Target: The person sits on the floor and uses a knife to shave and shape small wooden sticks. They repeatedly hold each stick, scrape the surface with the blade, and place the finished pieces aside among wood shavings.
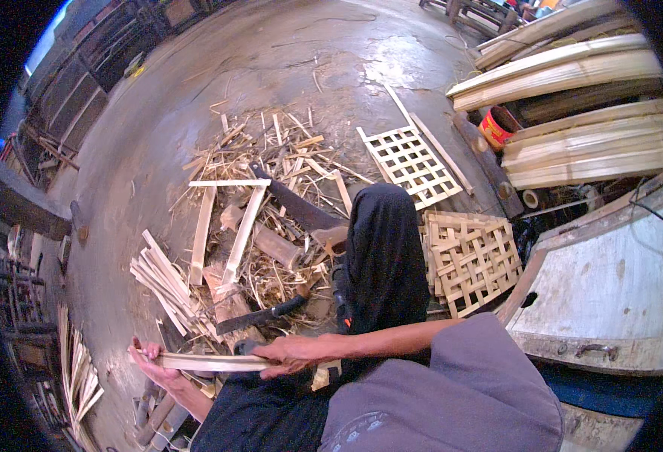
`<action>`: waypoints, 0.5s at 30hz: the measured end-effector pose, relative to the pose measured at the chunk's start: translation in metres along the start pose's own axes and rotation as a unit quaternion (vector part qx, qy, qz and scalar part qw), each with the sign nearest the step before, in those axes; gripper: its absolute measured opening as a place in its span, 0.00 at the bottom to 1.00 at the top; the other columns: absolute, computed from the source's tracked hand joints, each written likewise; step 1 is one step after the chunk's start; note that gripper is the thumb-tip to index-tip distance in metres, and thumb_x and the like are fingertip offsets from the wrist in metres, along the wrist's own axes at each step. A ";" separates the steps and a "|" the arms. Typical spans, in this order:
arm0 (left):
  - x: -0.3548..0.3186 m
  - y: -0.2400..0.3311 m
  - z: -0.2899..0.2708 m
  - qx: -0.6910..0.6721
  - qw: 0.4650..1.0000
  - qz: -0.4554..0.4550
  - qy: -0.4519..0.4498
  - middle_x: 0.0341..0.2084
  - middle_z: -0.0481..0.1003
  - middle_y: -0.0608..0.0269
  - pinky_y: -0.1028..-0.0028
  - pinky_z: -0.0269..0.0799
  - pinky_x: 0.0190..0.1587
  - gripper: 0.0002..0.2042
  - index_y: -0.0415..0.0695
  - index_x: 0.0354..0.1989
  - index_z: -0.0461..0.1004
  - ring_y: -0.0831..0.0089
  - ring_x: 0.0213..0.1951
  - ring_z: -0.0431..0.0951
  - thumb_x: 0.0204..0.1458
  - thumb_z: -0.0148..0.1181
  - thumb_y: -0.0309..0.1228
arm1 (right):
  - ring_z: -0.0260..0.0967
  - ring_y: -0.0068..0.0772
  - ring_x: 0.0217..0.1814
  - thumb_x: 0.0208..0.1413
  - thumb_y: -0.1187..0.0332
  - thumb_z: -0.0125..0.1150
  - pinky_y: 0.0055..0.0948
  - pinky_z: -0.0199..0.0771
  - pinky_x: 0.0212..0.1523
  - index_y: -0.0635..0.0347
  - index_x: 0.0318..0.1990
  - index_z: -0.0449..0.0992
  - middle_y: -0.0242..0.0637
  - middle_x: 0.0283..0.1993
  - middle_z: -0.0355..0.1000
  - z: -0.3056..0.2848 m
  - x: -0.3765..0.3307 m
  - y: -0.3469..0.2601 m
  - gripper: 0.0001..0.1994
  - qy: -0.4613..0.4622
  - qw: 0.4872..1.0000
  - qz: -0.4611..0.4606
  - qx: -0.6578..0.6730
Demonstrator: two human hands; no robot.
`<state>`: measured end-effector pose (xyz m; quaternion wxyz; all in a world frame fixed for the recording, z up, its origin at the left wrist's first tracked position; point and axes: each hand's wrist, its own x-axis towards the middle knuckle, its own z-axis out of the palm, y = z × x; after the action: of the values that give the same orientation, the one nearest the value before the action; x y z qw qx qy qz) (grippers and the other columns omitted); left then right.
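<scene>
Head camera: left fisheye of a pair, facing down and forward
Grey shirt (452,384), black-trousered knee (384,245): nearest, seen from above
Bamboo strip (215,363): near, at lower left
Concrete floor (271,64): farther, toward the upper rim

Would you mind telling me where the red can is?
In the head view, the red can sits at the upper right, beside the bundled pale slats.
</scene>
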<state>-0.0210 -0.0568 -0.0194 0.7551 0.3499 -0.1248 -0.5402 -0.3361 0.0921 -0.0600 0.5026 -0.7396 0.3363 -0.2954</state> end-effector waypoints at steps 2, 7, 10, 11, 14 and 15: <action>-0.002 -0.008 0.016 0.145 0.988 0.042 -0.031 0.23 0.61 0.69 0.80 0.62 0.27 0.21 0.42 0.51 0.65 0.80 0.23 0.62 0.59 0.50 0.45 | 0.69 0.47 0.27 0.61 0.55 0.52 0.42 0.65 0.27 0.58 0.43 0.63 0.48 0.23 0.65 -0.009 -0.010 -0.003 0.16 0.001 0.999 -0.002 0.036; -0.054 -0.025 0.099 0.134 0.963 -0.061 -0.224 0.51 0.68 0.55 0.63 0.65 0.57 0.29 0.44 0.59 0.61 0.63 0.51 0.69 0.59 0.43 0.55 | 0.68 0.44 0.28 0.61 0.61 0.54 0.40 0.69 0.30 0.56 0.49 0.63 0.47 0.29 0.67 -0.075 -0.034 -0.061 0.14 0.164 0.986 -0.020 0.019; -0.067 -0.045 0.106 0.264 0.916 -0.114 -0.281 0.42 0.72 0.59 0.67 0.69 0.51 0.22 0.43 0.55 0.65 0.67 0.43 0.73 0.61 0.47 0.46 | 0.71 0.40 0.37 0.57 0.69 0.57 0.32 0.72 0.40 0.59 0.39 0.74 0.43 0.35 0.72 -0.179 -0.079 -0.115 0.05 0.422 0.896 -0.049 -0.133; -0.075 -0.057 0.109 0.316 0.892 -0.127 -0.299 0.40 0.73 0.60 0.68 0.70 0.49 0.20 0.43 0.54 0.66 0.68 0.41 0.74 0.61 0.48 0.43 | 0.70 0.32 0.39 0.58 0.70 0.57 0.28 0.70 0.42 0.58 0.40 0.73 0.36 0.34 0.72 -0.207 -0.101 -0.110 0.05 0.479 0.843 -0.011 -0.244; -0.119 -0.083 0.114 0.385 0.834 -0.173 -0.355 0.36 0.74 0.60 0.72 0.72 0.42 0.13 0.39 0.49 0.69 0.71 0.34 0.76 0.60 0.50 0.32 | 0.73 0.36 0.34 0.60 0.60 0.56 0.33 0.72 0.37 0.65 0.42 0.71 0.45 0.31 0.73 -0.268 -0.156 -0.051 0.15 0.658 0.722 0.132 -0.167; -0.129 -0.088 0.121 0.418 0.802 -0.184 -0.385 0.36 0.75 0.59 0.73 0.72 0.41 0.13 0.38 0.49 0.69 0.71 0.34 0.76 0.60 0.50 0.32 | 0.73 0.37 0.32 0.57 0.59 0.59 0.34 0.73 0.34 0.65 0.41 0.71 0.46 0.31 0.73 -0.280 -0.186 -0.013 0.16 0.675 0.693 0.192 -0.162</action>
<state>-0.2033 -0.0028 0.0345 0.3118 0.4109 -0.5522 -0.6550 -0.6617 0.0906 0.0233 0.0585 -0.3301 0.7623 -0.5536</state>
